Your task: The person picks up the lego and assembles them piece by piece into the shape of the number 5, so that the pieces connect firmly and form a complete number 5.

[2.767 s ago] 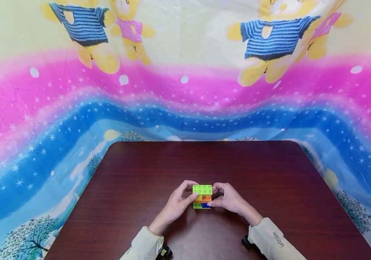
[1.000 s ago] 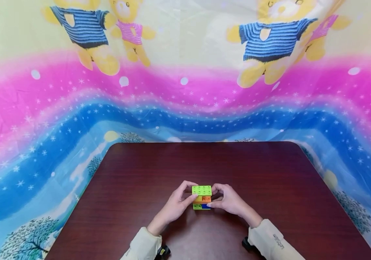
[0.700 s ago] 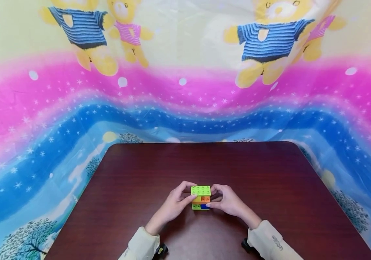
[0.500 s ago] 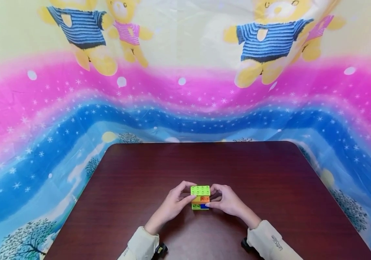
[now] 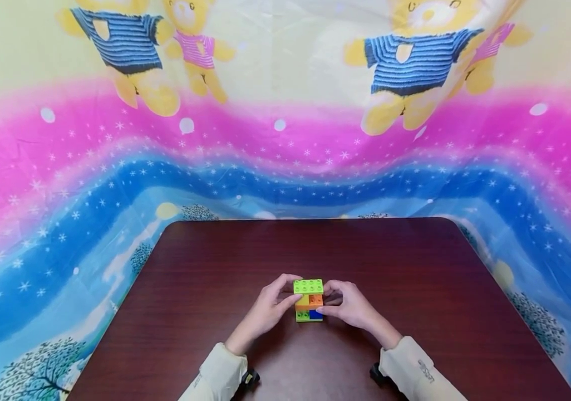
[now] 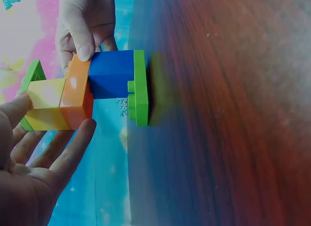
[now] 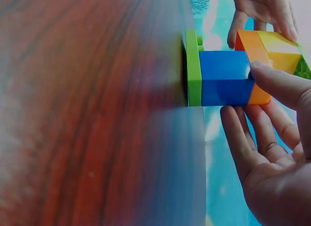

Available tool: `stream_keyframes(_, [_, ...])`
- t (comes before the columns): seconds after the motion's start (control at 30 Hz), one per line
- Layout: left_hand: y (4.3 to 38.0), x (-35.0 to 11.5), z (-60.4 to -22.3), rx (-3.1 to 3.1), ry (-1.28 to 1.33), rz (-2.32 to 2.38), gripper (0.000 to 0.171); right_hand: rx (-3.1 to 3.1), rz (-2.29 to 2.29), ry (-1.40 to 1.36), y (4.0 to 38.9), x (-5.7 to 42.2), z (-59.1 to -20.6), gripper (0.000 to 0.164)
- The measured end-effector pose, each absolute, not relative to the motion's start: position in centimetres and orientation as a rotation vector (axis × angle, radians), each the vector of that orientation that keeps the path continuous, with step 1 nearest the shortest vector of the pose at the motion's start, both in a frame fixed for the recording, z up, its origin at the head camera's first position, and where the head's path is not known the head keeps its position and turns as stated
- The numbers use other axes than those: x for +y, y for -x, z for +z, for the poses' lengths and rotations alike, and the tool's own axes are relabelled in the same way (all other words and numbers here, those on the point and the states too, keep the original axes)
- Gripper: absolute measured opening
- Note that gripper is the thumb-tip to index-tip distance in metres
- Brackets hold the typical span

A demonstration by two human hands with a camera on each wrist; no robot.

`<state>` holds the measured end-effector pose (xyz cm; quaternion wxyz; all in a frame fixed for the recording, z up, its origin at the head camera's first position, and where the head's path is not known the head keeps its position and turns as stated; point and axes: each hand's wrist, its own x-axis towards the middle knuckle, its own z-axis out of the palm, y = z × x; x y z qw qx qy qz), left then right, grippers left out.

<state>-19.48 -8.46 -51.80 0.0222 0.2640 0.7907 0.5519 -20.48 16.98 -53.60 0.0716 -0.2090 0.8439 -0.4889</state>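
Observation:
Both hands hold one stack of toy building bricks between them in the head view. From the top it has a flat lime-green plate, a yellow brick, an orange brick, a blue brick and a lime-green base plate. My left hand grips the upper part, its thumb on the yellow brick and its fingers behind. Opposite it, my right hand pinches lower down, thumb tip where orange meets blue. The stack is upright, its base close over the tabletop. Studs show on both green plates.
A dark reddish-brown table with rounded far corners lies under the hands. Behind it hangs a curtain printed with bears, snowflakes and trees. Black wrist devices sit at the pale sleeves.
Both hands and the upper stack have moved up slightly in the head view over the last half second. More of the blue brick's front shows. The grips look the same.

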Motion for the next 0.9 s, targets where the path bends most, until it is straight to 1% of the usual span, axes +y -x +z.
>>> stream_keyframes(0.3, [21.3,-8.4,-51.3,2.51,-0.784,1.718,0.035,2.535,-1.53,0.573,21.5,16.7,-53.3,0.036])
stream_keyframes(0.57, [22.7,-7.9,-51.3,2.509,-0.663,1.774,0.04,2.522,-1.634,0.491,22.3,16.2,-53.2,0.037])
stream_keyframes(0.73, [23.6,-7.6,-51.5,2.52,-0.668,1.847,0.044,2.524,-1.693,0.399,23.0,15.9,-53.2,0.038])
stream_keyframes(0.9, [24.5,-7.4,-51.8,2.526,-0.646,1.867,0.042,2.503,-1.737,0.361,23.7,15.7,-53.4,0.039])
